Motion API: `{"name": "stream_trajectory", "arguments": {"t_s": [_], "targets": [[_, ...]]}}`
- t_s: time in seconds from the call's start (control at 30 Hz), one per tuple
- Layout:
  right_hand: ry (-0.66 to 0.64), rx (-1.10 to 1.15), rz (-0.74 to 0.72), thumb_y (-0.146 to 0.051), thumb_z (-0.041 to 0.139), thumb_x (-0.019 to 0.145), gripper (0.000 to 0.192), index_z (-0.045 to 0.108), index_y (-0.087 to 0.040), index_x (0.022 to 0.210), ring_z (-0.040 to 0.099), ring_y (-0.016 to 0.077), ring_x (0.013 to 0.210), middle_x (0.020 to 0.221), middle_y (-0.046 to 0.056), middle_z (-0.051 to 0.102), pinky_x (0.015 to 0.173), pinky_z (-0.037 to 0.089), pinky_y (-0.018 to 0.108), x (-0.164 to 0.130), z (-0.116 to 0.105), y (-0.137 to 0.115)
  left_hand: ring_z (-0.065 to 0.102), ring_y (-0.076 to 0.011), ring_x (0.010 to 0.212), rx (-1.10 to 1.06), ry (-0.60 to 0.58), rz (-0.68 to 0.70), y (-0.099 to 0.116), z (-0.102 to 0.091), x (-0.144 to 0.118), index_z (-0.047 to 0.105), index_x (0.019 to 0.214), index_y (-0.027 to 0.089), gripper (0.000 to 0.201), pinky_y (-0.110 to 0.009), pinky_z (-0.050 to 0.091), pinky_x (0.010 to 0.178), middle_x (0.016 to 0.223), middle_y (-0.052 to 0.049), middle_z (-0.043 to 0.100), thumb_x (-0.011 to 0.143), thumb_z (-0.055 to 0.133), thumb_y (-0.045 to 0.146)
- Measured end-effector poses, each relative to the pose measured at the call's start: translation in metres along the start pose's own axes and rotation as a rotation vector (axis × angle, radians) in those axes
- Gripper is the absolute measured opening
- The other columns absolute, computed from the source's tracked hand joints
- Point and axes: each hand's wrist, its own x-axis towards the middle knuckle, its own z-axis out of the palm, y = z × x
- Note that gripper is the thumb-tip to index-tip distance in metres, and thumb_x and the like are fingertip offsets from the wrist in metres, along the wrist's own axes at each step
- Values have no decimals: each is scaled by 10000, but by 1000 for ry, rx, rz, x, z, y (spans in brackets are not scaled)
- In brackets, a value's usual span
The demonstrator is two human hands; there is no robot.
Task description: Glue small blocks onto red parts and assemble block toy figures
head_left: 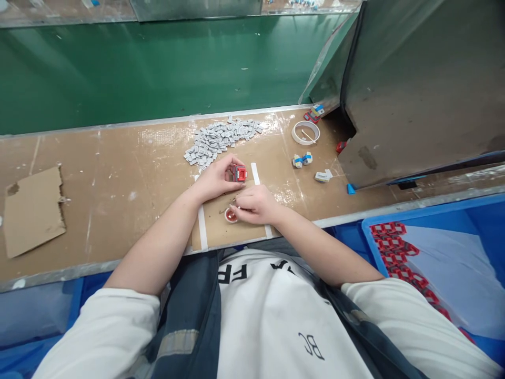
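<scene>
My left hand (216,180) is closed around a small red and grey plastic part (240,174), whose hollow red side faces up. The thumb and fingers pinch it at its left edge. Close by, toward my body, my right hand (256,204) is curled with its fingertips pressed together. What those fingers hold, if anything, is too small to make out. Just under them stands a small round white cup (231,215) with something red inside. Beyond my left hand lies a heap of small grey flat pieces (216,139).
White tape strips (202,229) mark the brown bench (130,184). At right lie a tape roll (305,132), blue-banded blocks (302,160) and a whitish block (323,176), beside a large dark panel (426,89). Torn cardboard (33,213) lies left. A blue bin (445,213) holds rows of red parts.
</scene>
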Motion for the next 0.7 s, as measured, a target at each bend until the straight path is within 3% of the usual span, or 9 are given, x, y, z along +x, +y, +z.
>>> {"name": "stream_trajectory", "arguments": {"t_s": [0.1, 0.2, 0.37, 0.47, 0.7], "targets": [[97, 94, 43, -404, 465, 1082, 524, 312, -230, 612, 359, 133, 537, 548, -34, 352, 588, 283, 310, -2, -4, 0, 593, -158, 713, 3, -2, 9, -2, 0, 0, 633, 1124, 231, 448, -295, 450, 665, 988, -30, 715, 758, 854, 366], [301, 179, 121, -496, 438, 1097, 556, 305, -234, 626, 326, 127, 527, 562, -37, 332, 582, 297, 310, -2, -12, 1, 592, -154, 702, 17, 0, 4, -3, 1, 1, 622, 1123, 235, 446, -287, 440, 647, 972, -22, 717, 764, 849, 373], [655, 177, 403, -723, 463, 1035, 655, 308, -233, 630, 309, 128, 573, 604, -34, 308, 598, 303, 318, 3, -22, 7, 576, -152, 676, 72, 14, -18, -1, 2, 0, 617, 1102, 237, 474, -286, 429, 633, 921, -8, 712, 736, 876, 391], [707, 214, 477, -792, 497, 987, 686, 316, -231, 636, 308, 127, 603, 626, -36, 294, 606, 303, 314, 7, -22, 14, 593, -162, 692, 96, 16, -35, -1, 2, 0, 615, 1091, 241, 482, -287, 435, 639, 924, -8, 716, 720, 881, 396], [667, 200, 506, -816, 481, 983, 694, 320, -232, 646, 332, 125, 614, 631, -41, 296, 613, 293, 314, 10, -19, 20, 609, -177, 709, 108, 23, -44, -1, 3, 0, 616, 1071, 246, 489, -287, 432, 641, 895, -8, 711, 699, 888, 408]]}}
